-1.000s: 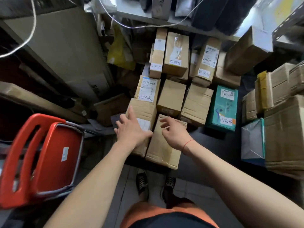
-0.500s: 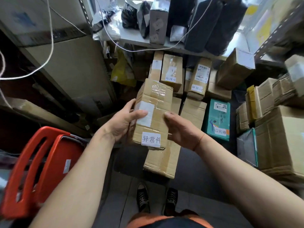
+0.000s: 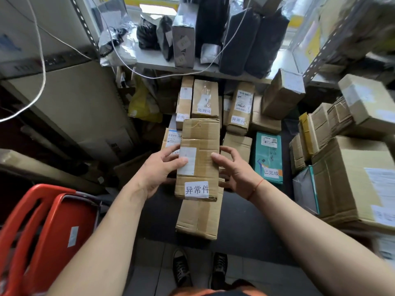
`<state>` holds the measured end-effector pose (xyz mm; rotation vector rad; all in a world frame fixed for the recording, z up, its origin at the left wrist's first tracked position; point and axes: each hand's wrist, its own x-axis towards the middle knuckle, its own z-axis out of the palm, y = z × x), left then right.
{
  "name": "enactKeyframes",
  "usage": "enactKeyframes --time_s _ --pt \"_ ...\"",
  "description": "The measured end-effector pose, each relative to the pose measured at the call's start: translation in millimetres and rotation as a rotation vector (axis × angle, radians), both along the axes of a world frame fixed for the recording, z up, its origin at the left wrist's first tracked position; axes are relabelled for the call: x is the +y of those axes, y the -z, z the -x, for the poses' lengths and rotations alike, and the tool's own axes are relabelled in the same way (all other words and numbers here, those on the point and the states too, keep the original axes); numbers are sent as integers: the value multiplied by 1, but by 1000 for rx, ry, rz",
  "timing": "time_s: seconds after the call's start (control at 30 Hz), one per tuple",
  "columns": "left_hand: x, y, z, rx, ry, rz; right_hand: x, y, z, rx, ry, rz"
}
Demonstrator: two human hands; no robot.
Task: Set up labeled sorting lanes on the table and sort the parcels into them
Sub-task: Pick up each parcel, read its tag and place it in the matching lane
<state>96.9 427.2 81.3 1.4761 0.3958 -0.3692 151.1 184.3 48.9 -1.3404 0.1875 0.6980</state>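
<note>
I hold a long brown cardboard parcel (image 3: 202,150) up above the dark table (image 3: 245,221); a white label reading 异常件 is on its near end. My left hand (image 3: 159,170) grips its left side with the thumb over a white shipping sticker. My right hand (image 3: 234,167) grips the right side, thumb on top. Under it lies another brown parcel (image 3: 199,218) at the table's front edge. Behind stand rows of labelled parcels (image 3: 205,99), and a teal box (image 3: 268,157) marked 已完成 lies to the right.
Red plastic chairs (image 3: 42,236) stand at the lower left. Stacked cardboard boxes (image 3: 352,180) fill the right side. A shelf (image 3: 192,67) with black and silver mailer bags runs above the table, with white cables hanging. My shoes (image 3: 181,268) are on the tiled floor.
Both hands picked the parcel up off the table from beside the front box and raised it. It now sits squarer to me, label end nearest.
</note>
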Motion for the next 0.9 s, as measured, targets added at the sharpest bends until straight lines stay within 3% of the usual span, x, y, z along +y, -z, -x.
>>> enactKeyframes --time_s 0.43,0.73,0.9 --pt "-30 -31 -21 -52 259 -44 -50 -29 24 -3 78 -26" --pt "-103 -55 -21 -163 257 -58 -107 -72 44 -209 280 131" --pt "-168 -80 -3 -261 205 -106 -159 -89 56 -330 243 157"
